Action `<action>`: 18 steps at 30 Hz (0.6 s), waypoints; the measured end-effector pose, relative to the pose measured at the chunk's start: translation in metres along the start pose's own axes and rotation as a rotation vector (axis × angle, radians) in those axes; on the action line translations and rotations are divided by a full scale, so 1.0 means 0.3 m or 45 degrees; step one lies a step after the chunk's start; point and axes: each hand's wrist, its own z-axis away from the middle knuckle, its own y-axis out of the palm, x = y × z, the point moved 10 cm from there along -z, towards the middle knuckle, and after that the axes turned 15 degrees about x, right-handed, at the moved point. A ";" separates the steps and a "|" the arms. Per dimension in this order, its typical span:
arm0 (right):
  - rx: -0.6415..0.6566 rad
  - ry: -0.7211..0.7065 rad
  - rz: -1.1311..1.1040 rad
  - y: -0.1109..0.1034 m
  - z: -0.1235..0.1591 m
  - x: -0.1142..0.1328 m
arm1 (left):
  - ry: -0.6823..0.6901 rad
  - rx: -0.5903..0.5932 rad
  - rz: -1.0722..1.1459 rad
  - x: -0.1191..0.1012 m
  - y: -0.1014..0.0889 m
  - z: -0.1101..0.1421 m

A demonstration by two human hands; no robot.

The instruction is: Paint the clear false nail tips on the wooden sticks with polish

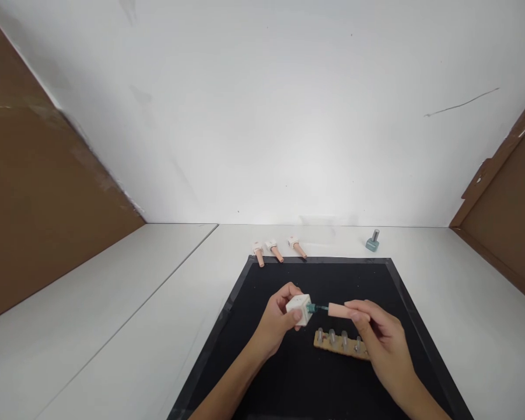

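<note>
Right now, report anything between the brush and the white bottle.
Nothing visible: the brush, on the pink cap in the right hand, reaches the neck of the white bottle in the left hand.

tan strip (339, 345): right end hidden behind right hand (387, 341) | white bottle (298, 309): partly covered by left hand (277, 318), print too small to read | peach cap (340, 311): right end partly under fingers | black mat (297, 373), both forearms: near ends cut off
</note>
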 end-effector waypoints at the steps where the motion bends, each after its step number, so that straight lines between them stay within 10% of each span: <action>1: -0.057 -0.049 0.017 -0.020 0.008 0.019 | 0.018 -0.028 0.036 -0.006 -0.009 0.003; 18: 0.018 -0.529 -0.205 -0.051 0.022 0.150 | 0.109 0.025 0.222 -0.030 -0.027 0.007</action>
